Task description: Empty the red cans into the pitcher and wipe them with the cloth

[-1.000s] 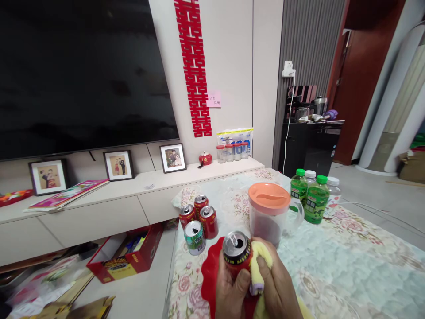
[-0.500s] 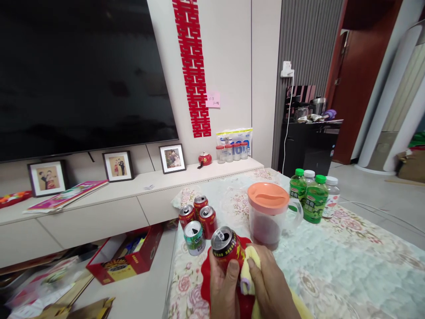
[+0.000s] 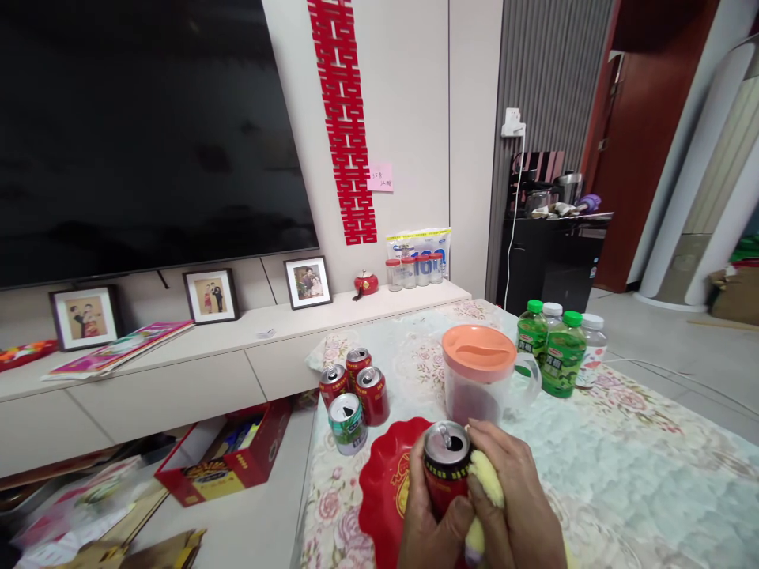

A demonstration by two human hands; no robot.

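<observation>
"Four cans stand by the bench's left edge, towards its far corner: three red cans point(image 3: 372, 399) grouped together and, nearest us, a green-and-white can point(image 3: 348, 427). What follows?"

"A scalloped red plate point(image 3: 377, 470), closer in along that same left edge of the bench point(image 3: 628, 474). Over its right part the left grip point(image 3: 432, 525) is wrapped round a black-banded red can point(image 3: 446, 476), mouth up and nearly upright."

"And the right grip point(image 3: 525, 490)?"

"Closed on a yellow cloth point(image 3: 489, 479), pressing it against the can's right side. Just beyond the hands stands a pitcher point(image 3: 476, 395) with an orange lid point(image 3: 479, 349); further right, near the bench's right edge, are two green-capped bottles point(image 3: 562, 359) and two white-capped bottles point(image 3: 594, 357)."

"How far along does the work look?"

"Partway through one can, I'd judge: it's off the bench, with the cloth on it. Whether the four others have been wiped, I can't tell."

"Anything different from half a second ago?"

"Yes. The can was leaning left over the plate; now it's straighter and further right, both hands shifted with it. More of the plate shows, including its yellow print. Grouped cans, pitcher and bottles haven't moved."
</observation>
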